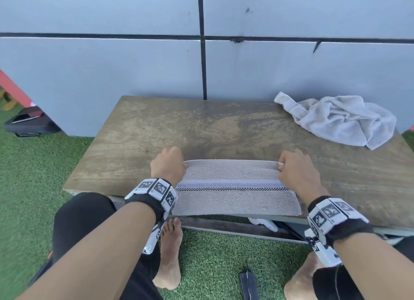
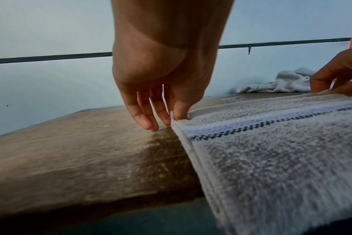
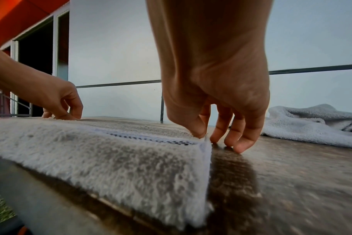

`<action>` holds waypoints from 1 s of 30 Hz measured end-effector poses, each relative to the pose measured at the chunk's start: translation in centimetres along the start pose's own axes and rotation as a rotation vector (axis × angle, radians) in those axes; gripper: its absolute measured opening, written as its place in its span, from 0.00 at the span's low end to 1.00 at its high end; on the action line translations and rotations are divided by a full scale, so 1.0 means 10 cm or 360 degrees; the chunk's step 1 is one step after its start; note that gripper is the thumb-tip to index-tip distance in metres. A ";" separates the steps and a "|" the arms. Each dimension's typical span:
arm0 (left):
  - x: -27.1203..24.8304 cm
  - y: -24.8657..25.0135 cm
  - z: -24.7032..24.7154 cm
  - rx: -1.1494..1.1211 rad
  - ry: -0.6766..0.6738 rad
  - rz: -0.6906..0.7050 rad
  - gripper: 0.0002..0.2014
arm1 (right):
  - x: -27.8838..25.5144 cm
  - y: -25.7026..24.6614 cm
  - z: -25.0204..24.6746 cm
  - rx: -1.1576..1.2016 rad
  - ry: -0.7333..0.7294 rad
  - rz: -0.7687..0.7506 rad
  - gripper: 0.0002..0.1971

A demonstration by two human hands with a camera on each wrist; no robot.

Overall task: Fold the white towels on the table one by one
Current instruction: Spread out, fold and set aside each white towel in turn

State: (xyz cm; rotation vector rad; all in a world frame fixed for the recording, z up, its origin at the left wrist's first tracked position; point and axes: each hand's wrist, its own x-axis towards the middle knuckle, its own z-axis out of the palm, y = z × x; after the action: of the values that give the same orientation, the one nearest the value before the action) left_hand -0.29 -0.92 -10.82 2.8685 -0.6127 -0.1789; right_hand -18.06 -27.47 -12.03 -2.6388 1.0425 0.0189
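A white towel [image 1: 235, 187] with a blue and black checked stripe lies folded at the near edge of the wooden table [image 1: 139, 138]. My left hand [image 1: 170, 165] pinches its far left corner [image 2: 176, 118] between thumb and fingers. At the far right corner [image 3: 203, 137], my right hand [image 1: 293, 167] pinches the towel's edge in the same way. The towel's near part slightly overhangs the table front. A second white towel [image 1: 340, 120] lies crumpled at the table's far right corner, also in the left wrist view [image 2: 281, 82] and the right wrist view [image 3: 316, 124].
A grey panelled wall [image 1: 156, 64] stands right behind the table. Green turf [image 1: 26, 176] covers the ground. A dark bag [image 1: 29, 122] sits at the far left by the wall. My bare feet [image 1: 170, 255] and a dark phone [image 1: 248, 284] are under the table front.
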 end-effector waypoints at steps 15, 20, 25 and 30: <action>-0.12 -0.06 -0.67 -0.0107 0.0068 0.0506 0.08 | -0.20 -0.04 -0.69 0.0315 0.0093 -0.0061 0.05; -0.07 -0.03 -1.00 -0.0514 0.0502 0.0634 0.05 | -0.21 -0.06 -1.03 0.0695 0.0545 -0.0226 0.03; -0.26 -0.21 -0.63 -0.0473 0.0370 0.0712 0.05 | -0.32 0.19 -0.72 0.0599 0.0236 -0.0195 0.07; -0.38 -0.36 -0.11 -0.0413 -0.0135 0.0446 0.06 | -0.42 0.47 -0.25 0.0407 -0.0258 0.0082 0.12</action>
State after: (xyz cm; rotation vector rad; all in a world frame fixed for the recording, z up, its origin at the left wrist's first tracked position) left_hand -2.14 4.03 -10.29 2.5061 -0.9250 -0.3118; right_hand -24.56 -28.57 -10.44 -2.3387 0.9867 0.1023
